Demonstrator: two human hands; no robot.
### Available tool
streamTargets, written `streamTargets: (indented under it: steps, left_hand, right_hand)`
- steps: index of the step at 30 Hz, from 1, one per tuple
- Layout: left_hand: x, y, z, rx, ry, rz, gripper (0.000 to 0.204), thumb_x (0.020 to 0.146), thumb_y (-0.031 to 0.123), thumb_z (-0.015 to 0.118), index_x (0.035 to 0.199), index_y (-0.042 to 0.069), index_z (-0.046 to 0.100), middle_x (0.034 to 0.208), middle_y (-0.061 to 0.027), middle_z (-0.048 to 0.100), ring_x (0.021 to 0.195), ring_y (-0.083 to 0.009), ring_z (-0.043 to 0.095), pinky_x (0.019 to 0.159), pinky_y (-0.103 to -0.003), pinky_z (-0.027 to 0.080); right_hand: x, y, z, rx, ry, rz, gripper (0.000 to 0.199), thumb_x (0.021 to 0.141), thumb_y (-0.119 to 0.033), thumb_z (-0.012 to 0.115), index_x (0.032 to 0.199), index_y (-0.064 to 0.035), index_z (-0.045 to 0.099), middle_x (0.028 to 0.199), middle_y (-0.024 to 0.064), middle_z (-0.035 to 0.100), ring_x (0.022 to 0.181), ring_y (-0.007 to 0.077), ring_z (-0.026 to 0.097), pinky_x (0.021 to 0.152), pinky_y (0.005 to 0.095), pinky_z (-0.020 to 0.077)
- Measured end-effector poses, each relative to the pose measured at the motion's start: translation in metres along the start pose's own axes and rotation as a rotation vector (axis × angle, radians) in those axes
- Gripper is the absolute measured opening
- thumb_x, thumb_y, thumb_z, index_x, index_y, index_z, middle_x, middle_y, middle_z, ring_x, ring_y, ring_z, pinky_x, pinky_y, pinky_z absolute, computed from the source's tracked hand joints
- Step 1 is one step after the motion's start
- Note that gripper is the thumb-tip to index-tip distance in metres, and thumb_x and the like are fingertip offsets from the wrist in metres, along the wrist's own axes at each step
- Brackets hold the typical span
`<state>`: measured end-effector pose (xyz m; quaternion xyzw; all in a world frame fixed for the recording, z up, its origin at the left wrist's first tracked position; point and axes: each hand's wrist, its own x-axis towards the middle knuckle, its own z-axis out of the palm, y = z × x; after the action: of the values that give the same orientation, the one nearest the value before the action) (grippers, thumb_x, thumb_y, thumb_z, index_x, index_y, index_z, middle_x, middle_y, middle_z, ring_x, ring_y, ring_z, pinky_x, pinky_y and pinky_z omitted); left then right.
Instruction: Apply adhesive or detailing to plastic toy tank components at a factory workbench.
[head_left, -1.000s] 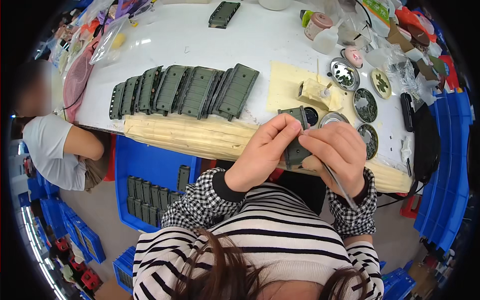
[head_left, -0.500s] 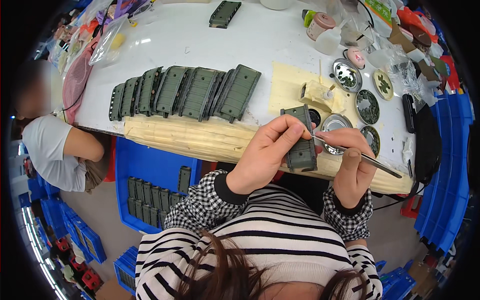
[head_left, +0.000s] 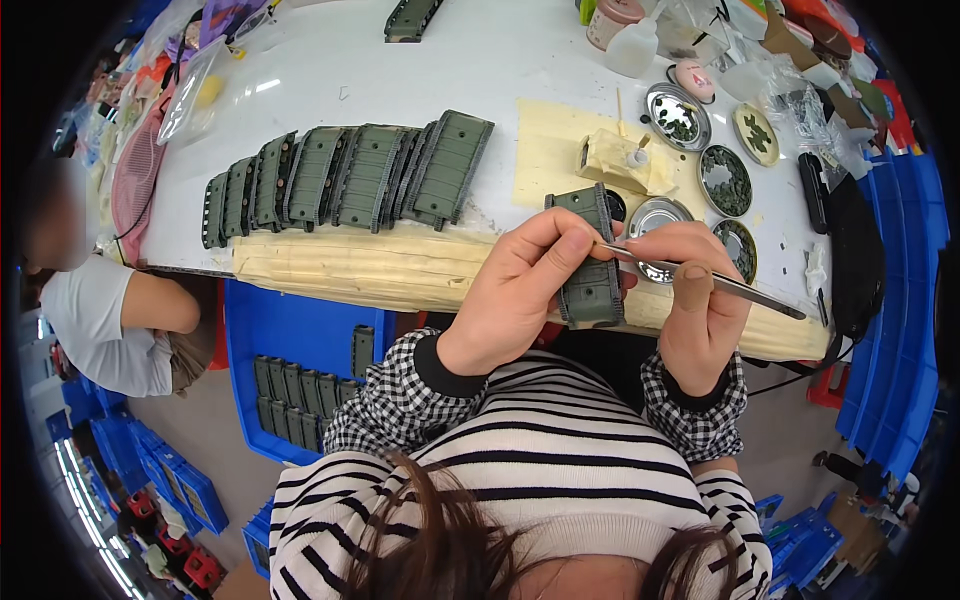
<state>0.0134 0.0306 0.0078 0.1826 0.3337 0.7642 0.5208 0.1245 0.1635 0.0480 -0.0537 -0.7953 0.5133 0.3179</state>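
Note:
My left hand (head_left: pixel 522 285) is closed around a dark green ribbed plastic part (head_left: pixel 592 290), holding it over the padded table edge. Between the fingers of my right hand (head_left: pixel 700 305) is a pair of slim metal tweezers (head_left: pixel 750 292); their tip reaches the left thumb and fingertip, beside the part. Whatever the tip may touch is too small to make out. A row of similar green parts (head_left: pixel 372 180) leans together on the table to the left. Just beyond my hands stand a yellowish taped block (head_left: pixel 622 162) and a round metal tin (head_left: pixel 655 215).
Several round dishes with small dark green pieces (head_left: pixel 724 180) lie at the right. A blue crate (head_left: pixel 240 345) with more green parts is below the table. A person (head_left: pixel 115 320) sits at the left. A squeeze bottle (head_left: pixel 632 50) and plastic bags crowd the back right.
My view has shifted, so the table things sit a little further left and up. Both hands keep their grip, and the tweezers lie slightly flatter, their tip closer to the left fingertips.

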Motion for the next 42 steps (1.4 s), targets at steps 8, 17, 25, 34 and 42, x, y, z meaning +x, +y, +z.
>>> streamTargets:
  steps: [8,17,25,34,42]
  left_hand:
    - [-0.001,0.0,0.002,0.042,0.006,0.001,0.027,0.103,0.028,0.039,0.099,0.004,0.05,0.106,-0.0134,0.061,0.094,-0.0217,0.066,0.078,-0.033,0.056]
    - [-0.001,-0.001,0.002,0.068,0.004,-0.003,0.029,0.103,0.032,0.038,0.099,0.005,0.049,0.104,-0.0144,0.063,0.091,-0.0213,0.067,0.059,-0.031,0.057]
    - [-0.001,-0.001,0.001,-0.04,0.006,-0.004,0.025,0.102,0.025,0.044,0.098,0.002,0.053,0.106,-0.0117,0.06,0.089,-0.0179,0.066,0.075,-0.029,0.055]
    - [-0.002,-0.002,0.002,0.055,0.016,0.016,0.028,0.103,0.029,0.038,0.102,0.003,0.05,0.107,-0.0133,0.06,0.096,-0.0238,0.066,0.075,-0.033,0.057]
    - [-0.013,0.027,0.004,0.106,0.182,0.051,0.043,0.099,0.012,0.043,0.139,0.001,0.036,0.13,-0.0149,0.047,0.117,-0.0309,0.056,0.091,-0.037,0.053]
  right_hand:
    - [0.0,-0.002,-0.001,0.021,-0.011,0.017,0.024,0.097,-0.015,0.052,0.095,0.0035,0.067,0.092,0.011,0.066,0.078,0.0175,0.057,0.075,0.0301,0.0487]
    - [-0.001,-0.001,0.001,0.032,-0.001,0.009,0.024,0.098,-0.014,0.05,0.095,0.0037,0.066,0.092,0.0113,0.066,0.078,0.018,0.058,0.077,0.0307,0.0492]
    - [-0.002,-0.001,0.004,0.033,0.011,0.017,0.024,0.098,-0.012,0.048,0.094,0.0038,0.066,0.092,0.0116,0.067,0.081,0.0196,0.059,0.083,0.0332,0.0495]
    - [-0.004,0.001,0.008,0.047,0.064,0.063,0.032,0.1,-0.02,0.047,0.093,0.0038,0.067,0.09,0.011,0.067,0.082,0.0189,0.06,0.078,0.0304,0.0476]
    - [-0.002,0.015,0.006,0.007,0.188,0.148,0.029,0.1,-0.017,0.049,0.093,0.0049,0.067,0.085,0.0109,0.063,0.076,0.0152,0.058,0.073,0.0281,0.0466]
